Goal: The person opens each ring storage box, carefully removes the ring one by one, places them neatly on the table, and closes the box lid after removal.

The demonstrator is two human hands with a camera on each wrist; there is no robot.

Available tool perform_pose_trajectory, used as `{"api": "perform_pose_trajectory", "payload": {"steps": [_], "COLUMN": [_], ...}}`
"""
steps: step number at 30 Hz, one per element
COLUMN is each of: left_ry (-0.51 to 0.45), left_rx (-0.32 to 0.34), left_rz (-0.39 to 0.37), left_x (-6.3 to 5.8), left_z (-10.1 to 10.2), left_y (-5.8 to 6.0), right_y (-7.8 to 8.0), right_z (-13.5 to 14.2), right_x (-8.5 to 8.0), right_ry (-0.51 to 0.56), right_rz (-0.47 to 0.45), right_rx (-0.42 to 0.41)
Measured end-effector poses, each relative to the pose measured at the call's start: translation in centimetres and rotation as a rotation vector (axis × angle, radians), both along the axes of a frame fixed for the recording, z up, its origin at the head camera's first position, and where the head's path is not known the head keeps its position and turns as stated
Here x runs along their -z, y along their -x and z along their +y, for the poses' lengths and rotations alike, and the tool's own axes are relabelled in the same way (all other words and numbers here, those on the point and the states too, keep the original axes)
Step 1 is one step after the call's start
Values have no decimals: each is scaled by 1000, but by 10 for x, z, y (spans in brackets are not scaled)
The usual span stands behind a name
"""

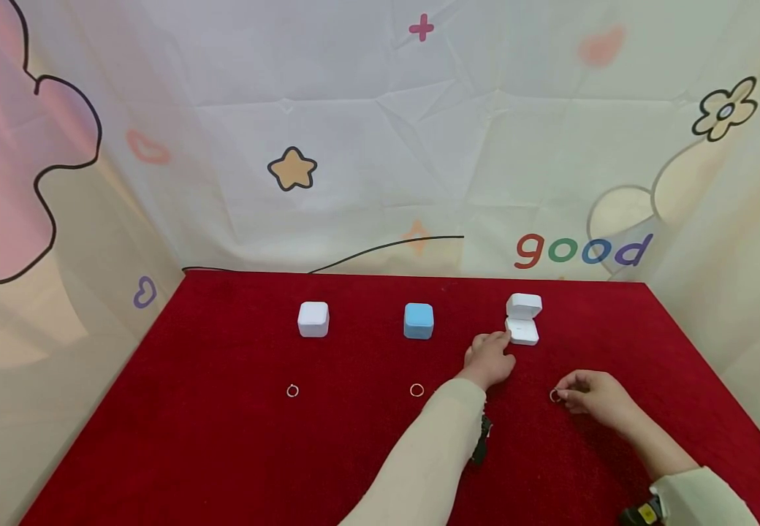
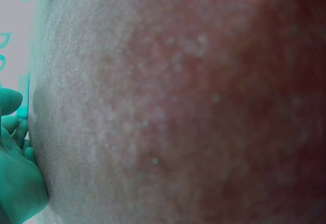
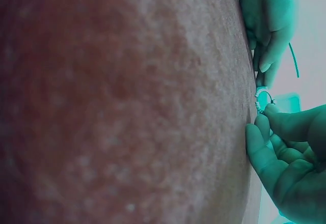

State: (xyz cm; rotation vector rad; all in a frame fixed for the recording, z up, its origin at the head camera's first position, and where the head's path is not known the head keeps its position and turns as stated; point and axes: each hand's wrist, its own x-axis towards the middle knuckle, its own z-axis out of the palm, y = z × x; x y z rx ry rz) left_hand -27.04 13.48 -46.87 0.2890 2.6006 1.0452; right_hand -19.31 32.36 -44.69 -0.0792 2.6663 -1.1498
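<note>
In the head view a small white ring box (image 1: 523, 332) stands with its lid up at the right of the red table. My left hand (image 1: 487, 359) reaches to its left side, fingertips touching that edge. Nearer to me and to the right, my right hand (image 1: 595, 398) pinches a ring (image 1: 555, 395) between thumb and fingertips, just above the cloth. The right wrist view shows this ring (image 3: 260, 102) upright at the fingertips, with the left hand (image 3: 270, 23) beyond. Skin fills most of both wrist views.
A closed white box (image 1: 313, 319) and a closed blue box (image 1: 419, 321) stand in a row left of the open one. Before them lie two rings, a left ring (image 1: 292, 391) and a middle ring (image 1: 416, 390). A printed curtain (image 1: 367, 146) hangs behind the table.
</note>
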Motion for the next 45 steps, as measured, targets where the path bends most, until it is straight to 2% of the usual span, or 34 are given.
{"api": "perform_pose_trajectory", "payload": {"steps": [4, 11, 14, 22, 28, 31, 40, 45], "left_ry": [0, -4, -4, 20, -3, -5, 13, 8], "left_rx": [-7, 5, 8, -7, 6, 12, 6, 5], "left_rz": [-3, 6, 2, -7, 14, 19, 9, 13], "left_x": [3, -9, -10, 1, -12, -13, -6, -8], "left_z": [2, -4, -5, 1, -6, -7, -3, -4], "left_y": [1, -6, -7, 1, -9, -10, -6, -6], "right_y": [1, 6, 9, 14, 16, 17, 19, 20], "right_z": [1, -1, -2, -6, -7, -7, -8, -9], "right_x": [0, -3, -4, -4, -2, -3, -5, -7], "right_ry": [3, 0, -18, -71, -88, -94, -122, -139], "right_rz": [-22, -50, -64, -54, -33, -43, -65, -56], "right_rx": [-8, 0, 7, 5, 21, 21, 34, 34]}}
